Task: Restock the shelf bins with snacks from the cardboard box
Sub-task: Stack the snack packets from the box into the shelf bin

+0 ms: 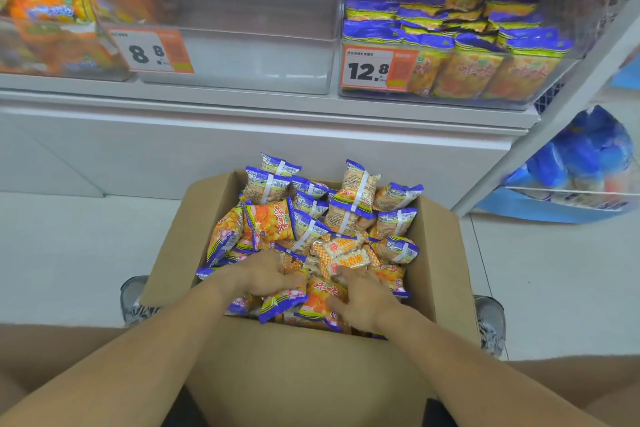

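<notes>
Our left hand (pixel 266 274) and right hand (pixel 360 302) curl around crinkly foil snack packets (pixel 273 302) piled in the matte cardboard box (pixel 311 374) on the floor below the clear plastic shelf bins (pixel 450 94).

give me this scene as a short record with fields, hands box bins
left hand: fingers curled on snack packets in the box
right hand: resting on an orange packet, grip unclear
cardboard box: open, piled with purple-and-orange snack packets
middle bin: clear, nearly empty, tag 8.8
right bin: same purple-and-orange packets, tag 12.8
</notes>
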Tool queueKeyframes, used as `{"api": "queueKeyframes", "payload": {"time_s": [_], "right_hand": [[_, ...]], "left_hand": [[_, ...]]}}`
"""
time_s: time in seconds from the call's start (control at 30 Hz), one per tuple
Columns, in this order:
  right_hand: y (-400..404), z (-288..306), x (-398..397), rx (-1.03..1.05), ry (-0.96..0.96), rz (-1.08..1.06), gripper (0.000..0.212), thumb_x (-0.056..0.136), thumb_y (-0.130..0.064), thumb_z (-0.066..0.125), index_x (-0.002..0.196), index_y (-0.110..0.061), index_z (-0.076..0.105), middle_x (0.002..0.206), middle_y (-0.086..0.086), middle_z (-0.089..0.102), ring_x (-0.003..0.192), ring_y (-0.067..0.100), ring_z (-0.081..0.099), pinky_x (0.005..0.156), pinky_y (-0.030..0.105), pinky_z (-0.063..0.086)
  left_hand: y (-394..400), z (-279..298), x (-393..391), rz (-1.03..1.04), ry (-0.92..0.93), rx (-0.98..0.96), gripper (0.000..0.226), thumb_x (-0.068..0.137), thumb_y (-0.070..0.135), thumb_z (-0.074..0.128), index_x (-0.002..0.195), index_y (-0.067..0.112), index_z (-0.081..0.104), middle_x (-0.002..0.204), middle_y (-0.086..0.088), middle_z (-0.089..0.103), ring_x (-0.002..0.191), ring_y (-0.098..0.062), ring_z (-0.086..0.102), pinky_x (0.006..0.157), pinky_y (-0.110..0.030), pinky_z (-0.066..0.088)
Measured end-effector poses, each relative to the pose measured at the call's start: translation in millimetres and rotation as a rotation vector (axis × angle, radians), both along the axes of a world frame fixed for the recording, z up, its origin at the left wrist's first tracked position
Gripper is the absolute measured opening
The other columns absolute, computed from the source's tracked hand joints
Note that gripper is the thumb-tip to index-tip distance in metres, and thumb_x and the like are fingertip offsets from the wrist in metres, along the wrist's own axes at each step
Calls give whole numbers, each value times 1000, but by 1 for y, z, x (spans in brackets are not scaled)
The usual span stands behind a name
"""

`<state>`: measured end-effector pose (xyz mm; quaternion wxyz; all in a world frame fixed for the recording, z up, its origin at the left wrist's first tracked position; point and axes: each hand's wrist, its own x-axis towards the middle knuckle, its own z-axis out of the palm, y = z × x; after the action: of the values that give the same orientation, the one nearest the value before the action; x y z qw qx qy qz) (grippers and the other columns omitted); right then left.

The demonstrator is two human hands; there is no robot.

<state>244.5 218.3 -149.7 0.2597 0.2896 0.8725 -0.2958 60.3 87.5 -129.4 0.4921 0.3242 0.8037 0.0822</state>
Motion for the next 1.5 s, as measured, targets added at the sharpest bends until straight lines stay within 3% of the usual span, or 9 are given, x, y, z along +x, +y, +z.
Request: {"api": "queueKeyframes", "payload": {"time_s": [0.13, 0.27, 0.4, 0.53, 0.73, 0.9, 1.2, 1.37, 1.5], "right_hand": [[-11, -3, -6, 2, -7, 6, 73, 93, -56, 57, 153, -21, 34, 150, 7, 45, 146, 32, 22, 117, 50, 16], [-11, 8, -26, -150, 89, -182, 55, 72, -31, 80, 120, -16, 59, 100, 3, 63, 92, 21, 61, 83, 37, 49], [22, 51, -55, -412, 89, -303, 72, 70, -8, 82, 134, -13, 49, 73, 3, 58, 60, 17, 55, 54, 32, 47], [72, 123, -86, -504, 139, -360, 59, 75, 0, 77, 128, -17, 57, 72, 9, 54, 60, 19, 48, 54, 27, 36], [108, 220, -99, -726, 449, -597, 20, 84, -1, 73, 76, -18, 66, 82, 4, 66, 76, 19, 60, 79, 41, 56], [114, 239, -77, -924, 778, -669, 27, 83, -5, 70, 110, -3, 69, 109, 13, 75, 93, 23, 72, 81, 31, 61], [151, 229, -60, -980, 903, -586, 44, 85, -8, 62, 129, -5, 60, 118, 13, 72, 99, 23, 72, 87, 31, 60], [156, 229, -63, -984, 948, -571, 70, 72, -26, 90, 129, -3, 58, 119, 18, 70, 93, 23, 70, 78, 30, 59], [149, 233, -71, -1000, 999, -550, 49, 80, -10, 75, 127, -4, 60, 123, 20, 68, 95, 26, 70, 74, 31, 59]], "left_hand": [[2, 28, 2, 174, -244, 93, 51, 92, 58, 58, 65, 20, 39, 52, 6, 38, 48, -9, 38, 55, -22, 39], [7, 66, -5, 556, -798, 333, 39, 95, 43, 62, 108, 7, 67, 105, -19, 68, 97, -35, 69, 85, -45, 58], [25, 122, -25, 676, -991, 611, 50, 82, 43, 71, 115, 6, 63, 113, -21, 67, 94, -33, 72, 65, -30, 59], [41, 177, -55, 559, -806, 694, 83, 48, 26, 100, 118, 15, 56, 107, -17, 68, 97, -33, 65, 78, -37, 60], [61, 235, -61, 547, -306, 864, 64, 62, 17, 81, 122, 17, 56, 85, -8, 72, 69, -20, 69, 62, -30, 61], [89, 238, -60, 734, -348, 965, 19, 90, 15, 68, 107, 18, 63, 86, -4, 70, 72, -18, 67, 78, -37, 55], [123, 219, -62, 587, -112, 1129, 85, 69, 9, 87, 138, 30, 42, 100, -12, 75, 86, -23, 75, 74, -36, 62], [140, 218, -61, 500, -80, 1032, 47, 73, 16, 85, 116, 10, 66, 101, -3, 77, 88, -16, 75, 74, -29, 61], [145, 219, -48, 448, -188, 1015, 29, 90, 14, 70, 118, 11, 63, 100, -3, 77, 84, -18, 75, 66, -25, 59]]}}
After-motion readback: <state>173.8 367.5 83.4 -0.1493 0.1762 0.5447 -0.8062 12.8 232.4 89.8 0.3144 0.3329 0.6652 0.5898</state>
